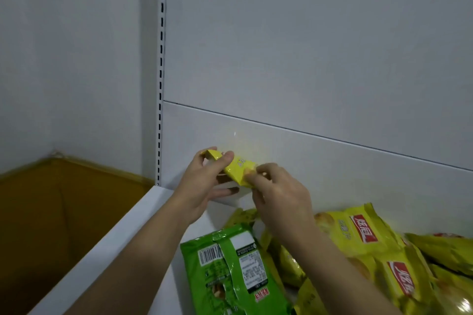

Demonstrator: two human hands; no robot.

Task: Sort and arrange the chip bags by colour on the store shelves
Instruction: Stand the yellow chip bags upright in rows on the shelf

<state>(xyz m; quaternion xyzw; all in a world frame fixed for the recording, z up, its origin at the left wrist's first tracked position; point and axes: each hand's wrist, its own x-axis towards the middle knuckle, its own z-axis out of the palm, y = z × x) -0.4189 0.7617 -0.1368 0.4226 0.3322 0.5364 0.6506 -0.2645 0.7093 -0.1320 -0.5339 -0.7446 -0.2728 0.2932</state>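
Note:
I hold a small yellow packet up against the white back panel at the far left end of the shelf. My left hand grips its left end, thumb on top. My right hand pinches its right end with the fingertips. Below my arms a green chip bag lies back side up, barcode showing. To the right lies a heap of yellow chip bags with red logos, overlapping one another.
The white shelf ends at a raised left edge. Left of it stands an open brown cardboard box. A slotted upright runs up the back panel beside a white wall.

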